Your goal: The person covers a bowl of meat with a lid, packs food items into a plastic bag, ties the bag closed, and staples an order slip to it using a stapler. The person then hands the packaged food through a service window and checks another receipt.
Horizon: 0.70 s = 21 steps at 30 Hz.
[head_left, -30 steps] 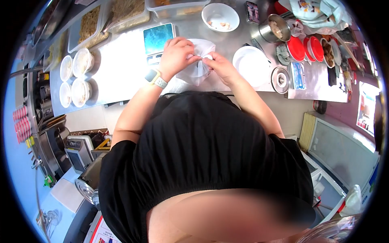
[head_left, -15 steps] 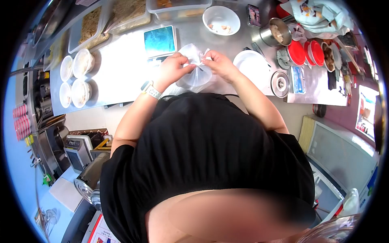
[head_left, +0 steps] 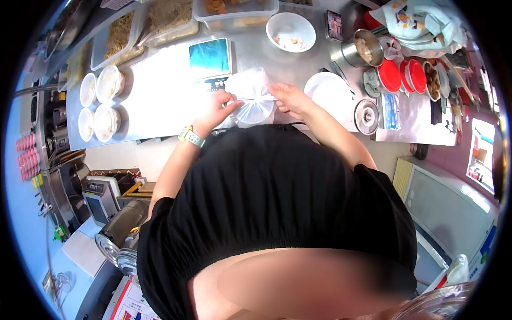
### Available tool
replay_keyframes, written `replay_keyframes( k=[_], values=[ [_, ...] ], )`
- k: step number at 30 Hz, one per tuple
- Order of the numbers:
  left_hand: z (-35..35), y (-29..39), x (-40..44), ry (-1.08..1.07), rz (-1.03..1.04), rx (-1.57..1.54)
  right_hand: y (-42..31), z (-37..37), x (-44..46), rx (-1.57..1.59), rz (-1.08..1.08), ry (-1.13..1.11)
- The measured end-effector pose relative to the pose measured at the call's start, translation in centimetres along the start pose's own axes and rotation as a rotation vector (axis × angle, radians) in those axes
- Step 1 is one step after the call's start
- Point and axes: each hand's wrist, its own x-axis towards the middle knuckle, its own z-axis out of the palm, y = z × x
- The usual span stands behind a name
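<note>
A thin, translucent white plastic bag [head_left: 255,112] stands at the near edge of the steel table, drawn tight over something round that I cannot make out. Its top is gathered into a knot in the middle. My left hand [head_left: 217,109], with a watch on the wrist, pinches one end of the gathered plastic. On the other side, my right hand [head_left: 290,100] grips the opposite end, fingers closed. Just beyond the bag is a digital scale [head_left: 209,58] with a blue-green top. A white bowl [head_left: 328,92] sits to the right of my right hand.
Several lidless white tubs [head_left: 108,121] stand at the left. Clear food bins [head_left: 234,12] line the back beside a white bowl with pieces in it [head_left: 291,33]. At right are a phone [head_left: 334,25], a metal pot [head_left: 367,48], red lids [head_left: 389,76] and a round metal lid [head_left: 367,117].
My hands have moved apart and slightly nearer to me, pulling the bag's ends sideways. The plastic now lies tighter, with folds radiating from the knot.
</note>
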Motion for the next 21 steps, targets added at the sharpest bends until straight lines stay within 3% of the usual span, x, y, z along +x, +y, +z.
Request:
replay_keyframes(
  k=[3, 5, 8, 9, 14, 16, 21],
  values=[
    [0.4, -0.1, 0.0, 0.014, -0.081, 0.032, -0.6, -0.2, -0.1, -0.032, -0.002, 0.045],
    [0.1, 0.0, 0.3, 0.111, 0.174, 0.237, -1.5, -1.0, 0.1, -0.192, -0.083, -0.021],
    [0.4, 1.2, 2.2, 0.201, 0.348, 0.156, -1.3, 0.2, 0.4, -0.423, -0.240, -0.070],
    [0.7, 1.6, 2.6, 0.091, 0.216, 0.072, -1.5, 0.8, 0.7, -0.514, -0.336, -0.040],
    [2.3, 3.8, 4.5, 0.105, 0.190, 0.075, -0.8, 1.3, 1.2, -0.502, -0.389, 0.069],
    [2.2, 4.2, 4.3, 0.002, 0.000, 0.067, -0.3, 1.5, 1.2, -0.505, -0.380, 0.138],
    [2.0, 2.7, 3.9, 0.081, 0.021, 0.031, 0.1, 1.0, 2.1, -0.674, -0.368, 0.086]
  ],
)
